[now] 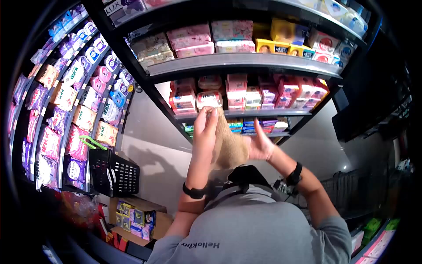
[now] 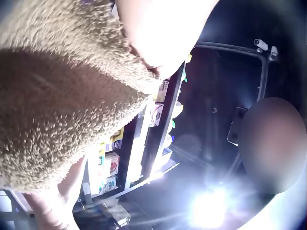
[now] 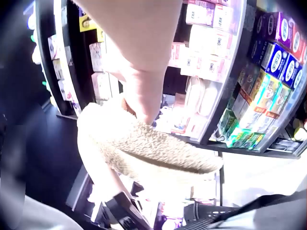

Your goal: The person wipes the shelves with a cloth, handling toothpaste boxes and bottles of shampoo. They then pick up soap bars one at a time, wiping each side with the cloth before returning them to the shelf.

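A tan, fuzzy towel (image 1: 231,145) hangs in front of the person's chest, its folded plush surface filling much of the left wrist view. The left hand (image 1: 205,125) pinches its upper end, thumb along the near side. Lower down, the right hand (image 1: 262,146) touches the towel's right edge; its thumb points straight up, apart from the fabric, and its fingers are partly hidden behind it. In the right wrist view, the towel (image 3: 153,148) stretches sideways below the right hand (image 3: 141,86). Both wrists wear black bands.
Ahead stands a shelf rack (image 1: 246,61) with packs of tissues and boxed goods. Wipes and pouches line a curved shelf (image 1: 72,110) on the left. On that side a black basket (image 1: 114,174) stands above an open cardboard box (image 1: 160,226). Another person appears in the left wrist view.
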Demonstrator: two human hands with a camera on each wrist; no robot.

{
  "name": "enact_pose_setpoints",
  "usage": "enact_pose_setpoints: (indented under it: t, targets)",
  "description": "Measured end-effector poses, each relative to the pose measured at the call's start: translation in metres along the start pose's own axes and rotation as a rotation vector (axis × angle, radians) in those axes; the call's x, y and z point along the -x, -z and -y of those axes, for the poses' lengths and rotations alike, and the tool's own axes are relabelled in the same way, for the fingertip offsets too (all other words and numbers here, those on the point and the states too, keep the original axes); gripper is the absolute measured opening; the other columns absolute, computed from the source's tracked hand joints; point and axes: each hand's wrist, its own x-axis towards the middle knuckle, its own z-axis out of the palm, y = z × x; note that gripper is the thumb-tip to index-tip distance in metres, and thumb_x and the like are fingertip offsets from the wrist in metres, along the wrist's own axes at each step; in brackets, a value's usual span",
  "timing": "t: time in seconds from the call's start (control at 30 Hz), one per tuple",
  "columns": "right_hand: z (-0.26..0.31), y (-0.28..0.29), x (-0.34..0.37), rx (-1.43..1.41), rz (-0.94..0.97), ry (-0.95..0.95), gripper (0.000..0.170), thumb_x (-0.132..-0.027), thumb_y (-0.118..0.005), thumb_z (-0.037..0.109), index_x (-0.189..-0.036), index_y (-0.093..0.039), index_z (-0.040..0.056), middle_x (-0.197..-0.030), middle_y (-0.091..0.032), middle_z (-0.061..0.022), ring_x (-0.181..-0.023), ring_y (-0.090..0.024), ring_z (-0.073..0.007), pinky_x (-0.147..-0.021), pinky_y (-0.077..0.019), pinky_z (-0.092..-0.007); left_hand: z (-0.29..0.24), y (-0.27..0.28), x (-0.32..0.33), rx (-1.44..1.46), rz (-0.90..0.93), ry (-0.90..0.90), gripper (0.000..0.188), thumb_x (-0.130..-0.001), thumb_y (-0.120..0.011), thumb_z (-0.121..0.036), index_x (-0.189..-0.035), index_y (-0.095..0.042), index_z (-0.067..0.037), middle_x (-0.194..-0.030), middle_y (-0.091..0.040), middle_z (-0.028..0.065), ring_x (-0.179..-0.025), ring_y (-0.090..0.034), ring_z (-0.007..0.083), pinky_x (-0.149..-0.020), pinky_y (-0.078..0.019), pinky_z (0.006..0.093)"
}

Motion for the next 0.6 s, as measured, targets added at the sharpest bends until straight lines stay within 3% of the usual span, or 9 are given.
enact_pose_setpoints:
  t: [0.03,0.1,0.13,0.27,0.37,0.6]
  targets:
    - [-0.008,0.004,0.002,0.004,0.121,-0.025,0.087,-0.074,-0.051,0.061,-0.133,-0.024,0.0026,-0.133,-0.035,-0.0129,-0.123,-0.033,-0.0252,-0.102,-0.0232,-0.0428,0.003,0.004,-0.003,0.059,0.041,0.003,0.014,-0.089,-0.047,-0.016,-0.093,-0.052,-0.004,-0.081,-0.051,-0.0041,-0.074,-0.043,0.0019,-0.069,-0.0337,0.0166]
    - [-0.019,0.022,0.005,0.429,0.142,0.014,0.085,-0.072,-0.064,0.046,-0.133,-0.025,0.0018,-0.132,-0.036,-0.0109,-0.123,-0.032,-0.0237,-0.101,-0.0235,-0.0419,0.011,0.015,-0.007,0.07,-0.006,0.074,0.015,-0.089,-0.047,-0.017,-0.095,-0.053,-0.003,-0.085,-0.052,-0.0028,-0.078,-0.045,0.0028,-0.073,-0.0345,0.0173]
    - [-0.025,0.025,0.003,0.307,0.103,0.06,0.076,-0.071,-0.07,0.026,-0.13,-0.029,0.0011,-0.129,-0.04,-0.0098,-0.12,-0.036,-0.0214,-0.1,-0.0272,-0.0393,0.013,0.014,-0.007,0.116,-0.06,0.076,0.018,-0.089,-0.047,-0.018,-0.095,-0.053,-0.003,-0.087,-0.053,-0.0018,-0.08,-0.046,0.0038,-0.075,-0.0351,0.0179]
    - [-0.029,0.03,-0.001,0.502,-0.049,0.093,0.058,-0.077,-0.062,0.01,-0.127,-0.034,0.0004,-0.123,-0.046,-0.0096,-0.113,-0.045,-0.0194,-0.096,-0.034,-0.0349,0.014,0.015,-0.008,0.288,-0.083,0.164,0.023,-0.09,-0.046,-0.021,-0.102,-0.051,-0.002,-0.087,-0.055,0.0018,-0.078,-0.053,0.0089,-0.072,-0.0416,0.0222]
    - [-0.026,0.018,-0.003,0.344,-0.173,0.176,0.055,-0.08,-0.058,0.013,-0.128,-0.033,0.0006,-0.122,-0.046,-0.0106,-0.111,-0.047,-0.0208,-0.094,-0.0368,-0.0355,0.021,0.018,-0.007,0.333,-0.105,0.199,0.024,-0.09,-0.046,-0.022,-0.103,-0.05,-0.002,-0.085,-0.056,0.0034,-0.073,-0.055,0.0115,-0.067,-0.0448,0.0249]
    - [-0.009,0.006,0.007,0.305,-0.13,0.254,0.06,-0.078,-0.06,0.017,-0.128,-0.031,0.0007,-0.121,-0.045,-0.0118,-0.11,-0.047,-0.0232,-0.094,-0.0364,-0.0373,0.052,0.043,-0.013,0.61,-0.191,0.429,0.023,-0.084,-0.055,-0.027,-0.093,-0.059,-0.006,-0.084,-0.062,0.0067,-0.075,-0.06,0.0187,-0.068,-0.0483,0.0318]
